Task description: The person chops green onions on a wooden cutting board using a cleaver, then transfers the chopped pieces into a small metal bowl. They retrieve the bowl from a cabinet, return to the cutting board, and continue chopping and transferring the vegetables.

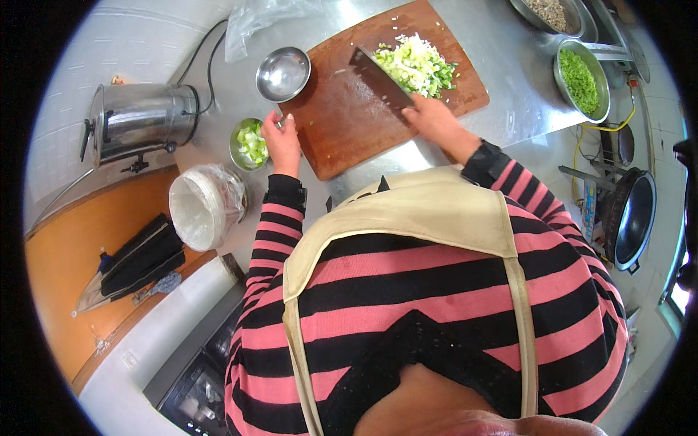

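My right hand (pixel 434 119) grips the handle end of a broad-bladed cleaver (pixel 381 76), its blade lying along the left side of a pile of chopped green and white vegetable, possibly scallion (pixel 417 65). The pile rests on a brown wooden cutting board (pixel 349 125). My left hand (pixel 281 139) is at the board's left edge, its fingers at the rim of a small metal bowl (pixel 251 144) with pale green pieces inside. Whether those fingers grip the rim is unclear. An empty metal bowl (pixel 283 74) stands just above, against the board's left side.
Right of the board, a metal bowl of finely chopped greens (pixel 580 82) sits near a bowl of brownish bits (pixel 548 13). At left are a steel canister with a tap (pixel 144 122) and a white plastic bucket (pixel 197 207). A clear plastic bag (pixel 253 24) lies behind. A wok (pixel 632 218) is far right.
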Demonstrator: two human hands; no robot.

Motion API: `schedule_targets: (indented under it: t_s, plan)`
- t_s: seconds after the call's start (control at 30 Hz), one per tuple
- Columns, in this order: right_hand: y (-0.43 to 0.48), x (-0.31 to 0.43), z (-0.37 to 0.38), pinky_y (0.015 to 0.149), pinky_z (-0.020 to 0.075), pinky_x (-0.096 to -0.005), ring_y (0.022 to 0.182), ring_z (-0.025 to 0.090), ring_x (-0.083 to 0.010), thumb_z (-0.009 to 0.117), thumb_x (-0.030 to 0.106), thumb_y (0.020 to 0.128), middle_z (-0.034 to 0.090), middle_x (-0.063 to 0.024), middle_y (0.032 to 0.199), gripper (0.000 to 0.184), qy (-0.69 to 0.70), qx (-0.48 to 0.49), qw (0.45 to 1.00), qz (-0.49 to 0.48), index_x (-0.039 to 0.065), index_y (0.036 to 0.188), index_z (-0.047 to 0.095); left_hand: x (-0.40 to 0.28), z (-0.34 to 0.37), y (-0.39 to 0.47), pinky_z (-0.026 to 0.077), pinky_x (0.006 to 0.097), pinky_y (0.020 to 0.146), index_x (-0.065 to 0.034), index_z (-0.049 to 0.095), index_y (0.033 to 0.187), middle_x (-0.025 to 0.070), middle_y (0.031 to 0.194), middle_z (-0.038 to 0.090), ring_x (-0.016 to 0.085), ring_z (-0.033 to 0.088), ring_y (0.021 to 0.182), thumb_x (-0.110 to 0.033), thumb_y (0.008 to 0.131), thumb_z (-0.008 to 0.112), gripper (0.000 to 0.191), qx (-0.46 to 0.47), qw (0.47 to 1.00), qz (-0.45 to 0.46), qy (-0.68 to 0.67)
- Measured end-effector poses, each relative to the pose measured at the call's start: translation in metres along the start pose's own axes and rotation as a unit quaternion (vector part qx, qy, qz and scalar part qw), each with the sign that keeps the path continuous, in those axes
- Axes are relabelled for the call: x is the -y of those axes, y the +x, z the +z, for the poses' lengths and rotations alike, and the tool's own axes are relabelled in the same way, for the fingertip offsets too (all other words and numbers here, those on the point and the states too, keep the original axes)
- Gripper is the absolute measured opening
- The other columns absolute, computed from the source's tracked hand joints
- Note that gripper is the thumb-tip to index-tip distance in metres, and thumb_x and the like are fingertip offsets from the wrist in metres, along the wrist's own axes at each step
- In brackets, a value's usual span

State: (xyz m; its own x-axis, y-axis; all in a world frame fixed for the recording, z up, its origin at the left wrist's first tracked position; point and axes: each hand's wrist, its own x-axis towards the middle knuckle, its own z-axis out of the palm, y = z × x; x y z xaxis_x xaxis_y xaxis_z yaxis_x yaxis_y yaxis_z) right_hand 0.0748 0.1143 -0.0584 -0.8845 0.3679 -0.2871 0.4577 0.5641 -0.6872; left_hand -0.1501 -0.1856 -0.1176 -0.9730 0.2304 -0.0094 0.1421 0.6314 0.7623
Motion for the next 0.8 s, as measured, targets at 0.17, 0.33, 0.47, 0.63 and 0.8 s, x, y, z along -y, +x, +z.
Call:
schedule_targets:
  t_s: [0.17, 0.33, 0.47, 0.63, 0.8]
  plan:
    - [0.030, 0.024, 0.021, 0.089, 0.0525, -0.0532, 0.101, 0.066, -0.0487, 0.058, 0.029, 0.096, 0.070, -0.0299, 0.101, 0.034, 0.001, 0.074, 0.997, -0.020, -0.001, 0.111, 0.062, -0.009, 0.010, 0.043, 0.059, 0.0331, 0.067, 0.0049, 0.030, 0.147, 0.0150, 0.110, 0.060, 0.021, 0.068, 0.082, -0.026, 0.104, 0.063, 0.062, 0.010, 0.964, -0.141, -0.226]
    - [0.020, 0.010, -0.008, 0.091, 0.0524, -0.0530, 0.104, 0.065, -0.0489, 0.058, 0.028, 0.096, 0.070, -0.0294, 0.103, 0.034, 0.023, 0.002, 0.998, 0.065, -0.002, 0.112, 0.063, -0.003, 0.022, 0.075, 0.060, 0.0359, 0.070, 0.0048, 0.049, 0.122, 0.0158, 0.102, 0.064, 0.025, 0.069, 0.084, -0.019, 0.104, 0.057, 0.031, 0.065, 0.912, -0.237, -0.329]
    - [-0.006, -0.014, -0.057, 0.077, 0.0561, -0.0464, 0.080, 0.068, -0.0422, 0.065, 0.032, 0.094, 0.070, -0.0235, 0.086, 0.035, 0.231, 0.024, 0.958, 0.170, 0.001, 0.109, 0.063, 0.006, 0.030, 0.072, 0.060, 0.0348, 0.072, 0.0053, 0.054, 0.117, 0.0168, 0.105, 0.067, 0.025, 0.069, 0.087, -0.008, 0.100, 0.053, 0.022, 0.075, 0.903, -0.232, -0.354]
    - [-0.002, -0.049, -0.110, 0.082, 0.0546, -0.0518, 0.092, 0.068, -0.0443, 0.060, 0.030, 0.096, 0.071, -0.0245, 0.096, 0.030, -0.103, -0.185, 0.975, 0.064, 0.003, 0.108, 0.063, -0.003, 0.028, 0.043, 0.060, 0.0328, 0.072, 0.0043, 0.057, 0.117, 0.0141, 0.105, 0.069, 0.023, 0.070, 0.087, -0.007, 0.100, 0.054, 0.020, 0.137, 0.892, -0.243, -0.357]
    - [0.037, -0.079, -0.127, 0.087, 0.0526, -0.0543, 0.101, 0.067, -0.0454, 0.057, 0.026, 0.095, 0.071, -0.0241, 0.103, 0.027, -0.169, -0.190, 0.966, 0.054, 0.005, 0.112, 0.064, -0.019, 0.023, 0.004, 0.058, 0.0315, 0.074, 0.0023, 0.058, 0.117, 0.0129, 0.104, 0.069, 0.020, 0.069, 0.087, -0.013, 0.103, 0.058, 0.021, 0.178, 0.885, -0.248, -0.351]
